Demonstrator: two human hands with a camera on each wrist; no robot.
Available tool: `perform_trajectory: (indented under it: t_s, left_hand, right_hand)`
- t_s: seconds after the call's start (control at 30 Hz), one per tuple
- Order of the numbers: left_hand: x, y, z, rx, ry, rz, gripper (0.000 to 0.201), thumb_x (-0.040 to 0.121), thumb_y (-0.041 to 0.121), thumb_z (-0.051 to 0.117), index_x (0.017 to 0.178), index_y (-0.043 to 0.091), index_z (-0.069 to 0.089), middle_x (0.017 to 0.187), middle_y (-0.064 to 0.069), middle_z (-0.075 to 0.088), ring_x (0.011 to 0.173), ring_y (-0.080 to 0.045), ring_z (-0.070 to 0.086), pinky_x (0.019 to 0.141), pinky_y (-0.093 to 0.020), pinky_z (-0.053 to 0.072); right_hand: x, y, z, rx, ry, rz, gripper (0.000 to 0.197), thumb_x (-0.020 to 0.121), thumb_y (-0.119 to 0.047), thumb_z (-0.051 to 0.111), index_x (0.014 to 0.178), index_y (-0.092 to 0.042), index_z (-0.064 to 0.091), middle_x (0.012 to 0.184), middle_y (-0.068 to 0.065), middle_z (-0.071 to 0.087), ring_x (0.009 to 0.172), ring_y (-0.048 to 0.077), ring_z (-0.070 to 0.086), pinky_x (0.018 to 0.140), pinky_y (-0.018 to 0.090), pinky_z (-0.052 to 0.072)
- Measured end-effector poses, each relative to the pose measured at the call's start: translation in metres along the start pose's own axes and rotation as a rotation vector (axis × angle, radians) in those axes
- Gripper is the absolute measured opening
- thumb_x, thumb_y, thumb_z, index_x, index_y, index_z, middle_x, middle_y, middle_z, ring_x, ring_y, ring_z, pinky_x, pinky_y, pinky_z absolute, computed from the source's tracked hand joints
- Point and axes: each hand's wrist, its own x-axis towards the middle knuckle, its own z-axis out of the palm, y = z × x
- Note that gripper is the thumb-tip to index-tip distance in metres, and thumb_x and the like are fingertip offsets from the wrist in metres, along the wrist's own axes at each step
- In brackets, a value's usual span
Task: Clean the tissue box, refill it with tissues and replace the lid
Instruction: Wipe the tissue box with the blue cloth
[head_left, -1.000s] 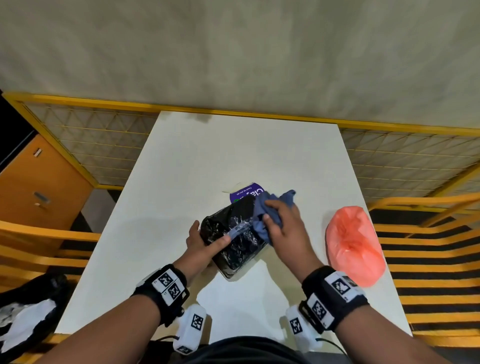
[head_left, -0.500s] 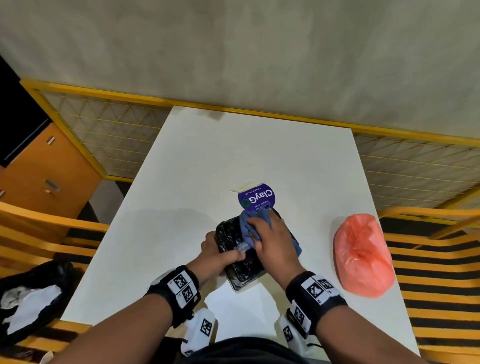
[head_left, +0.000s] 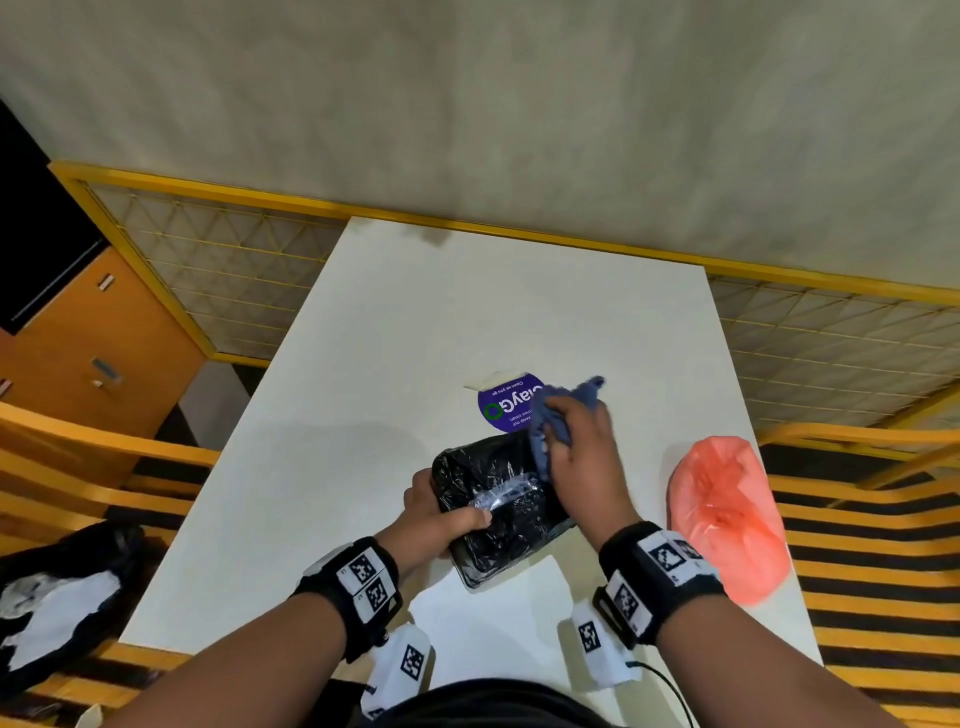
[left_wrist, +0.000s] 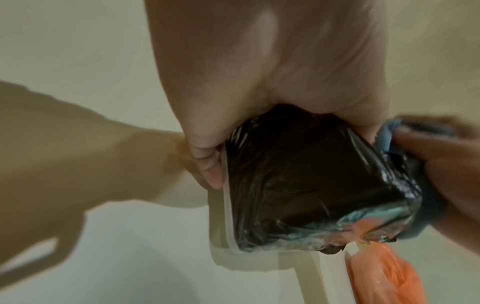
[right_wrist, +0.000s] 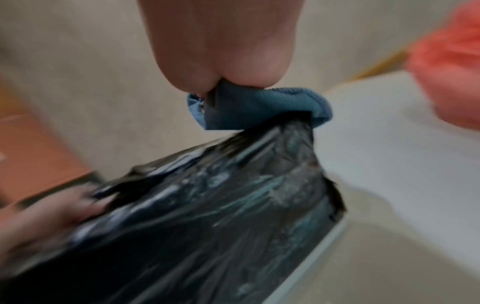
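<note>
1. While the left hand (head_left: 434, 522) is gripping its near-left end, the tissue box (head_left: 496, 506), black and wrapped in crinkled clear film, is lying on the white table (head_left: 363, 364) near the front edge, roughly centred.
2. Its long axis is running diagonally, from near-left toward far-right; the broad wrapped face is pointing up toward the head camera.
3. In the left wrist view the box (left_wrist: 306, 176) is sitting with a pale rim along its lower edge, and the left fingers (left_wrist: 207, 164) are curling against its side.
4. The left thumb is lying across the top film, with the fingers wrapping round the left edge; the wrist is bending inward over the table.
5. The right hand (head_left: 576, 457) is clenching a bunched blue cloth (head_left: 550, 415), pressing it against the far-right end of the box.
6. In the right wrist view the cloth (right_wrist: 259, 109) is being pinched between curled fingers, touching the film at the box's upper corner (right_wrist: 298, 131); the frame is blurring.
7. A round purple sticker (head_left: 506, 408) is lying on the table just beyond the box, partly under the cloth.
8. An orange-pink plastic bag (head_left: 722, 514) is sitting to the right, apart from the box, near the table's right edge.
9. Both wrists are wearing black bands with printed markers.
</note>
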Motion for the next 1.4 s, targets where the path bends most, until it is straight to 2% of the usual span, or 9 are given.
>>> perform_trajectory:
  t_s: [0.13, 0.23, 0.37, 0.5, 0.7, 0.8, 0.9, 1.03, 1.4]
  left_hand:
    - [-0.012, 0.014, 0.004, -0.045, -0.013, 0.065, 0.046, 0.065, 0.023, 0.080, 0.101, 0.043, 0.059, 0.115, -0.008, 0.059, 0.103, -0.022, 0.064, 0.083, -0.058, 0.058]
    - [-0.020, 0.025, 0.006, -0.058, -0.056, 0.077, 0.042, 0.067, 0.019, 0.077, 0.081, 0.057, 0.067, 0.093, -0.002, 0.060, 0.089, -0.022, 0.063, 0.077, -0.049, 0.055]
    - [-0.015, 0.018, 0.007, -0.089, -0.026, 0.039, 0.057, 0.062, 0.024, 0.081, 0.107, 0.036, 0.049, 0.128, -0.007, 0.052, 0.104, -0.015, 0.063, 0.068, -0.032, 0.061]
    - [-0.014, 0.015, 0.007, -0.100, -0.037, 0.020, 0.058, 0.061, 0.023, 0.079, 0.107, 0.034, 0.046, 0.125, -0.003, 0.051, 0.102, -0.011, 0.061, 0.056, -0.019, 0.057]
    - [0.001, -0.001, 0.000, -0.008, -0.013, -0.029, 0.087, 0.058, 0.043, 0.083, 0.129, 0.036, 0.034, 0.134, 0.000, 0.040, 0.121, -0.019, 0.053, 0.078, -0.042, 0.064]
    - [0.001, -0.001, 0.000, -0.009, -0.005, -0.016, 0.084, 0.059, 0.042, 0.082, 0.128, 0.035, 0.034, 0.134, 0.000, 0.040, 0.121, -0.020, 0.054, 0.080, -0.044, 0.063]
    - [0.005, -0.003, 0.000, 0.006, 0.020, -0.026, 0.084, 0.059, 0.041, 0.083, 0.128, 0.033, 0.036, 0.132, -0.003, 0.043, 0.118, -0.022, 0.057, 0.082, -0.050, 0.063]
    - [0.005, -0.006, 0.001, 0.031, 0.017, -0.018, 0.081, 0.061, 0.040, 0.088, 0.125, 0.038, 0.038, 0.131, -0.001, 0.046, 0.116, -0.021, 0.060, 0.083, -0.053, 0.062]
    - [0.008, -0.008, -0.005, 0.113, -0.014, -0.023, 0.089, 0.061, 0.053, 0.083, 0.131, 0.043, 0.030, 0.133, 0.001, 0.044, 0.118, -0.022, 0.058, 0.085, -0.055, 0.061]
  right_hand:
    - [-0.026, -0.019, 0.036, -0.314, -0.267, -0.242, 0.038, 0.078, -0.032, 0.053, 0.114, -0.026, 0.062, 0.112, 0.008, 0.060, 0.099, 0.028, 0.054, 0.080, 0.036, 0.042]
    - [-0.037, -0.007, 0.048, -0.423, -0.282, -0.243, 0.040, 0.076, -0.032, 0.070, 0.115, -0.031, 0.060, 0.112, 0.004, 0.060, 0.100, 0.026, 0.054, 0.082, 0.039, 0.043]
    - [-0.023, 0.008, 0.039, -0.404, -0.252, -0.205, 0.049, 0.067, -0.016, 0.067, 0.115, -0.024, 0.059, 0.112, 0.012, 0.061, 0.094, 0.036, 0.058, 0.075, 0.042, 0.048]
    - [-0.011, 0.023, 0.027, -0.378, -0.190, -0.069, 0.045, 0.069, -0.004, 0.059, 0.112, -0.016, 0.062, 0.110, 0.019, 0.060, 0.092, 0.042, 0.055, 0.072, 0.046, 0.047]
    - [0.008, 0.047, 0.004, -0.118, 0.000, 0.251, 0.033, 0.088, 0.003, 0.054, 0.118, -0.009, 0.061, 0.113, 0.021, 0.050, 0.106, 0.040, 0.051, 0.086, 0.035, 0.039]
    - [-0.010, 0.026, -0.006, -0.076, -0.008, 0.037, 0.037, 0.085, -0.005, 0.051, 0.120, -0.016, 0.058, 0.114, 0.018, 0.050, 0.104, 0.034, 0.050, 0.085, 0.034, 0.037]
    - [-0.050, 0.004, 0.006, -0.218, -0.235, -0.229, 0.045, 0.074, -0.019, 0.049, 0.118, -0.024, 0.055, 0.115, 0.016, 0.056, 0.096, 0.033, 0.052, 0.078, 0.040, 0.044]
    - [-0.081, 0.013, 0.020, -0.359, -0.304, -0.316, 0.054, 0.068, -0.015, 0.067, 0.119, -0.027, 0.055, 0.107, 0.010, 0.058, 0.091, 0.029, 0.053, 0.073, 0.040, 0.047]
    - [-0.052, 0.044, -0.010, -0.249, 0.000, 0.084, 0.049, 0.071, -0.011, 0.048, 0.118, -0.017, 0.059, 0.111, 0.018, 0.052, 0.099, 0.039, 0.049, 0.084, 0.044, 0.044]
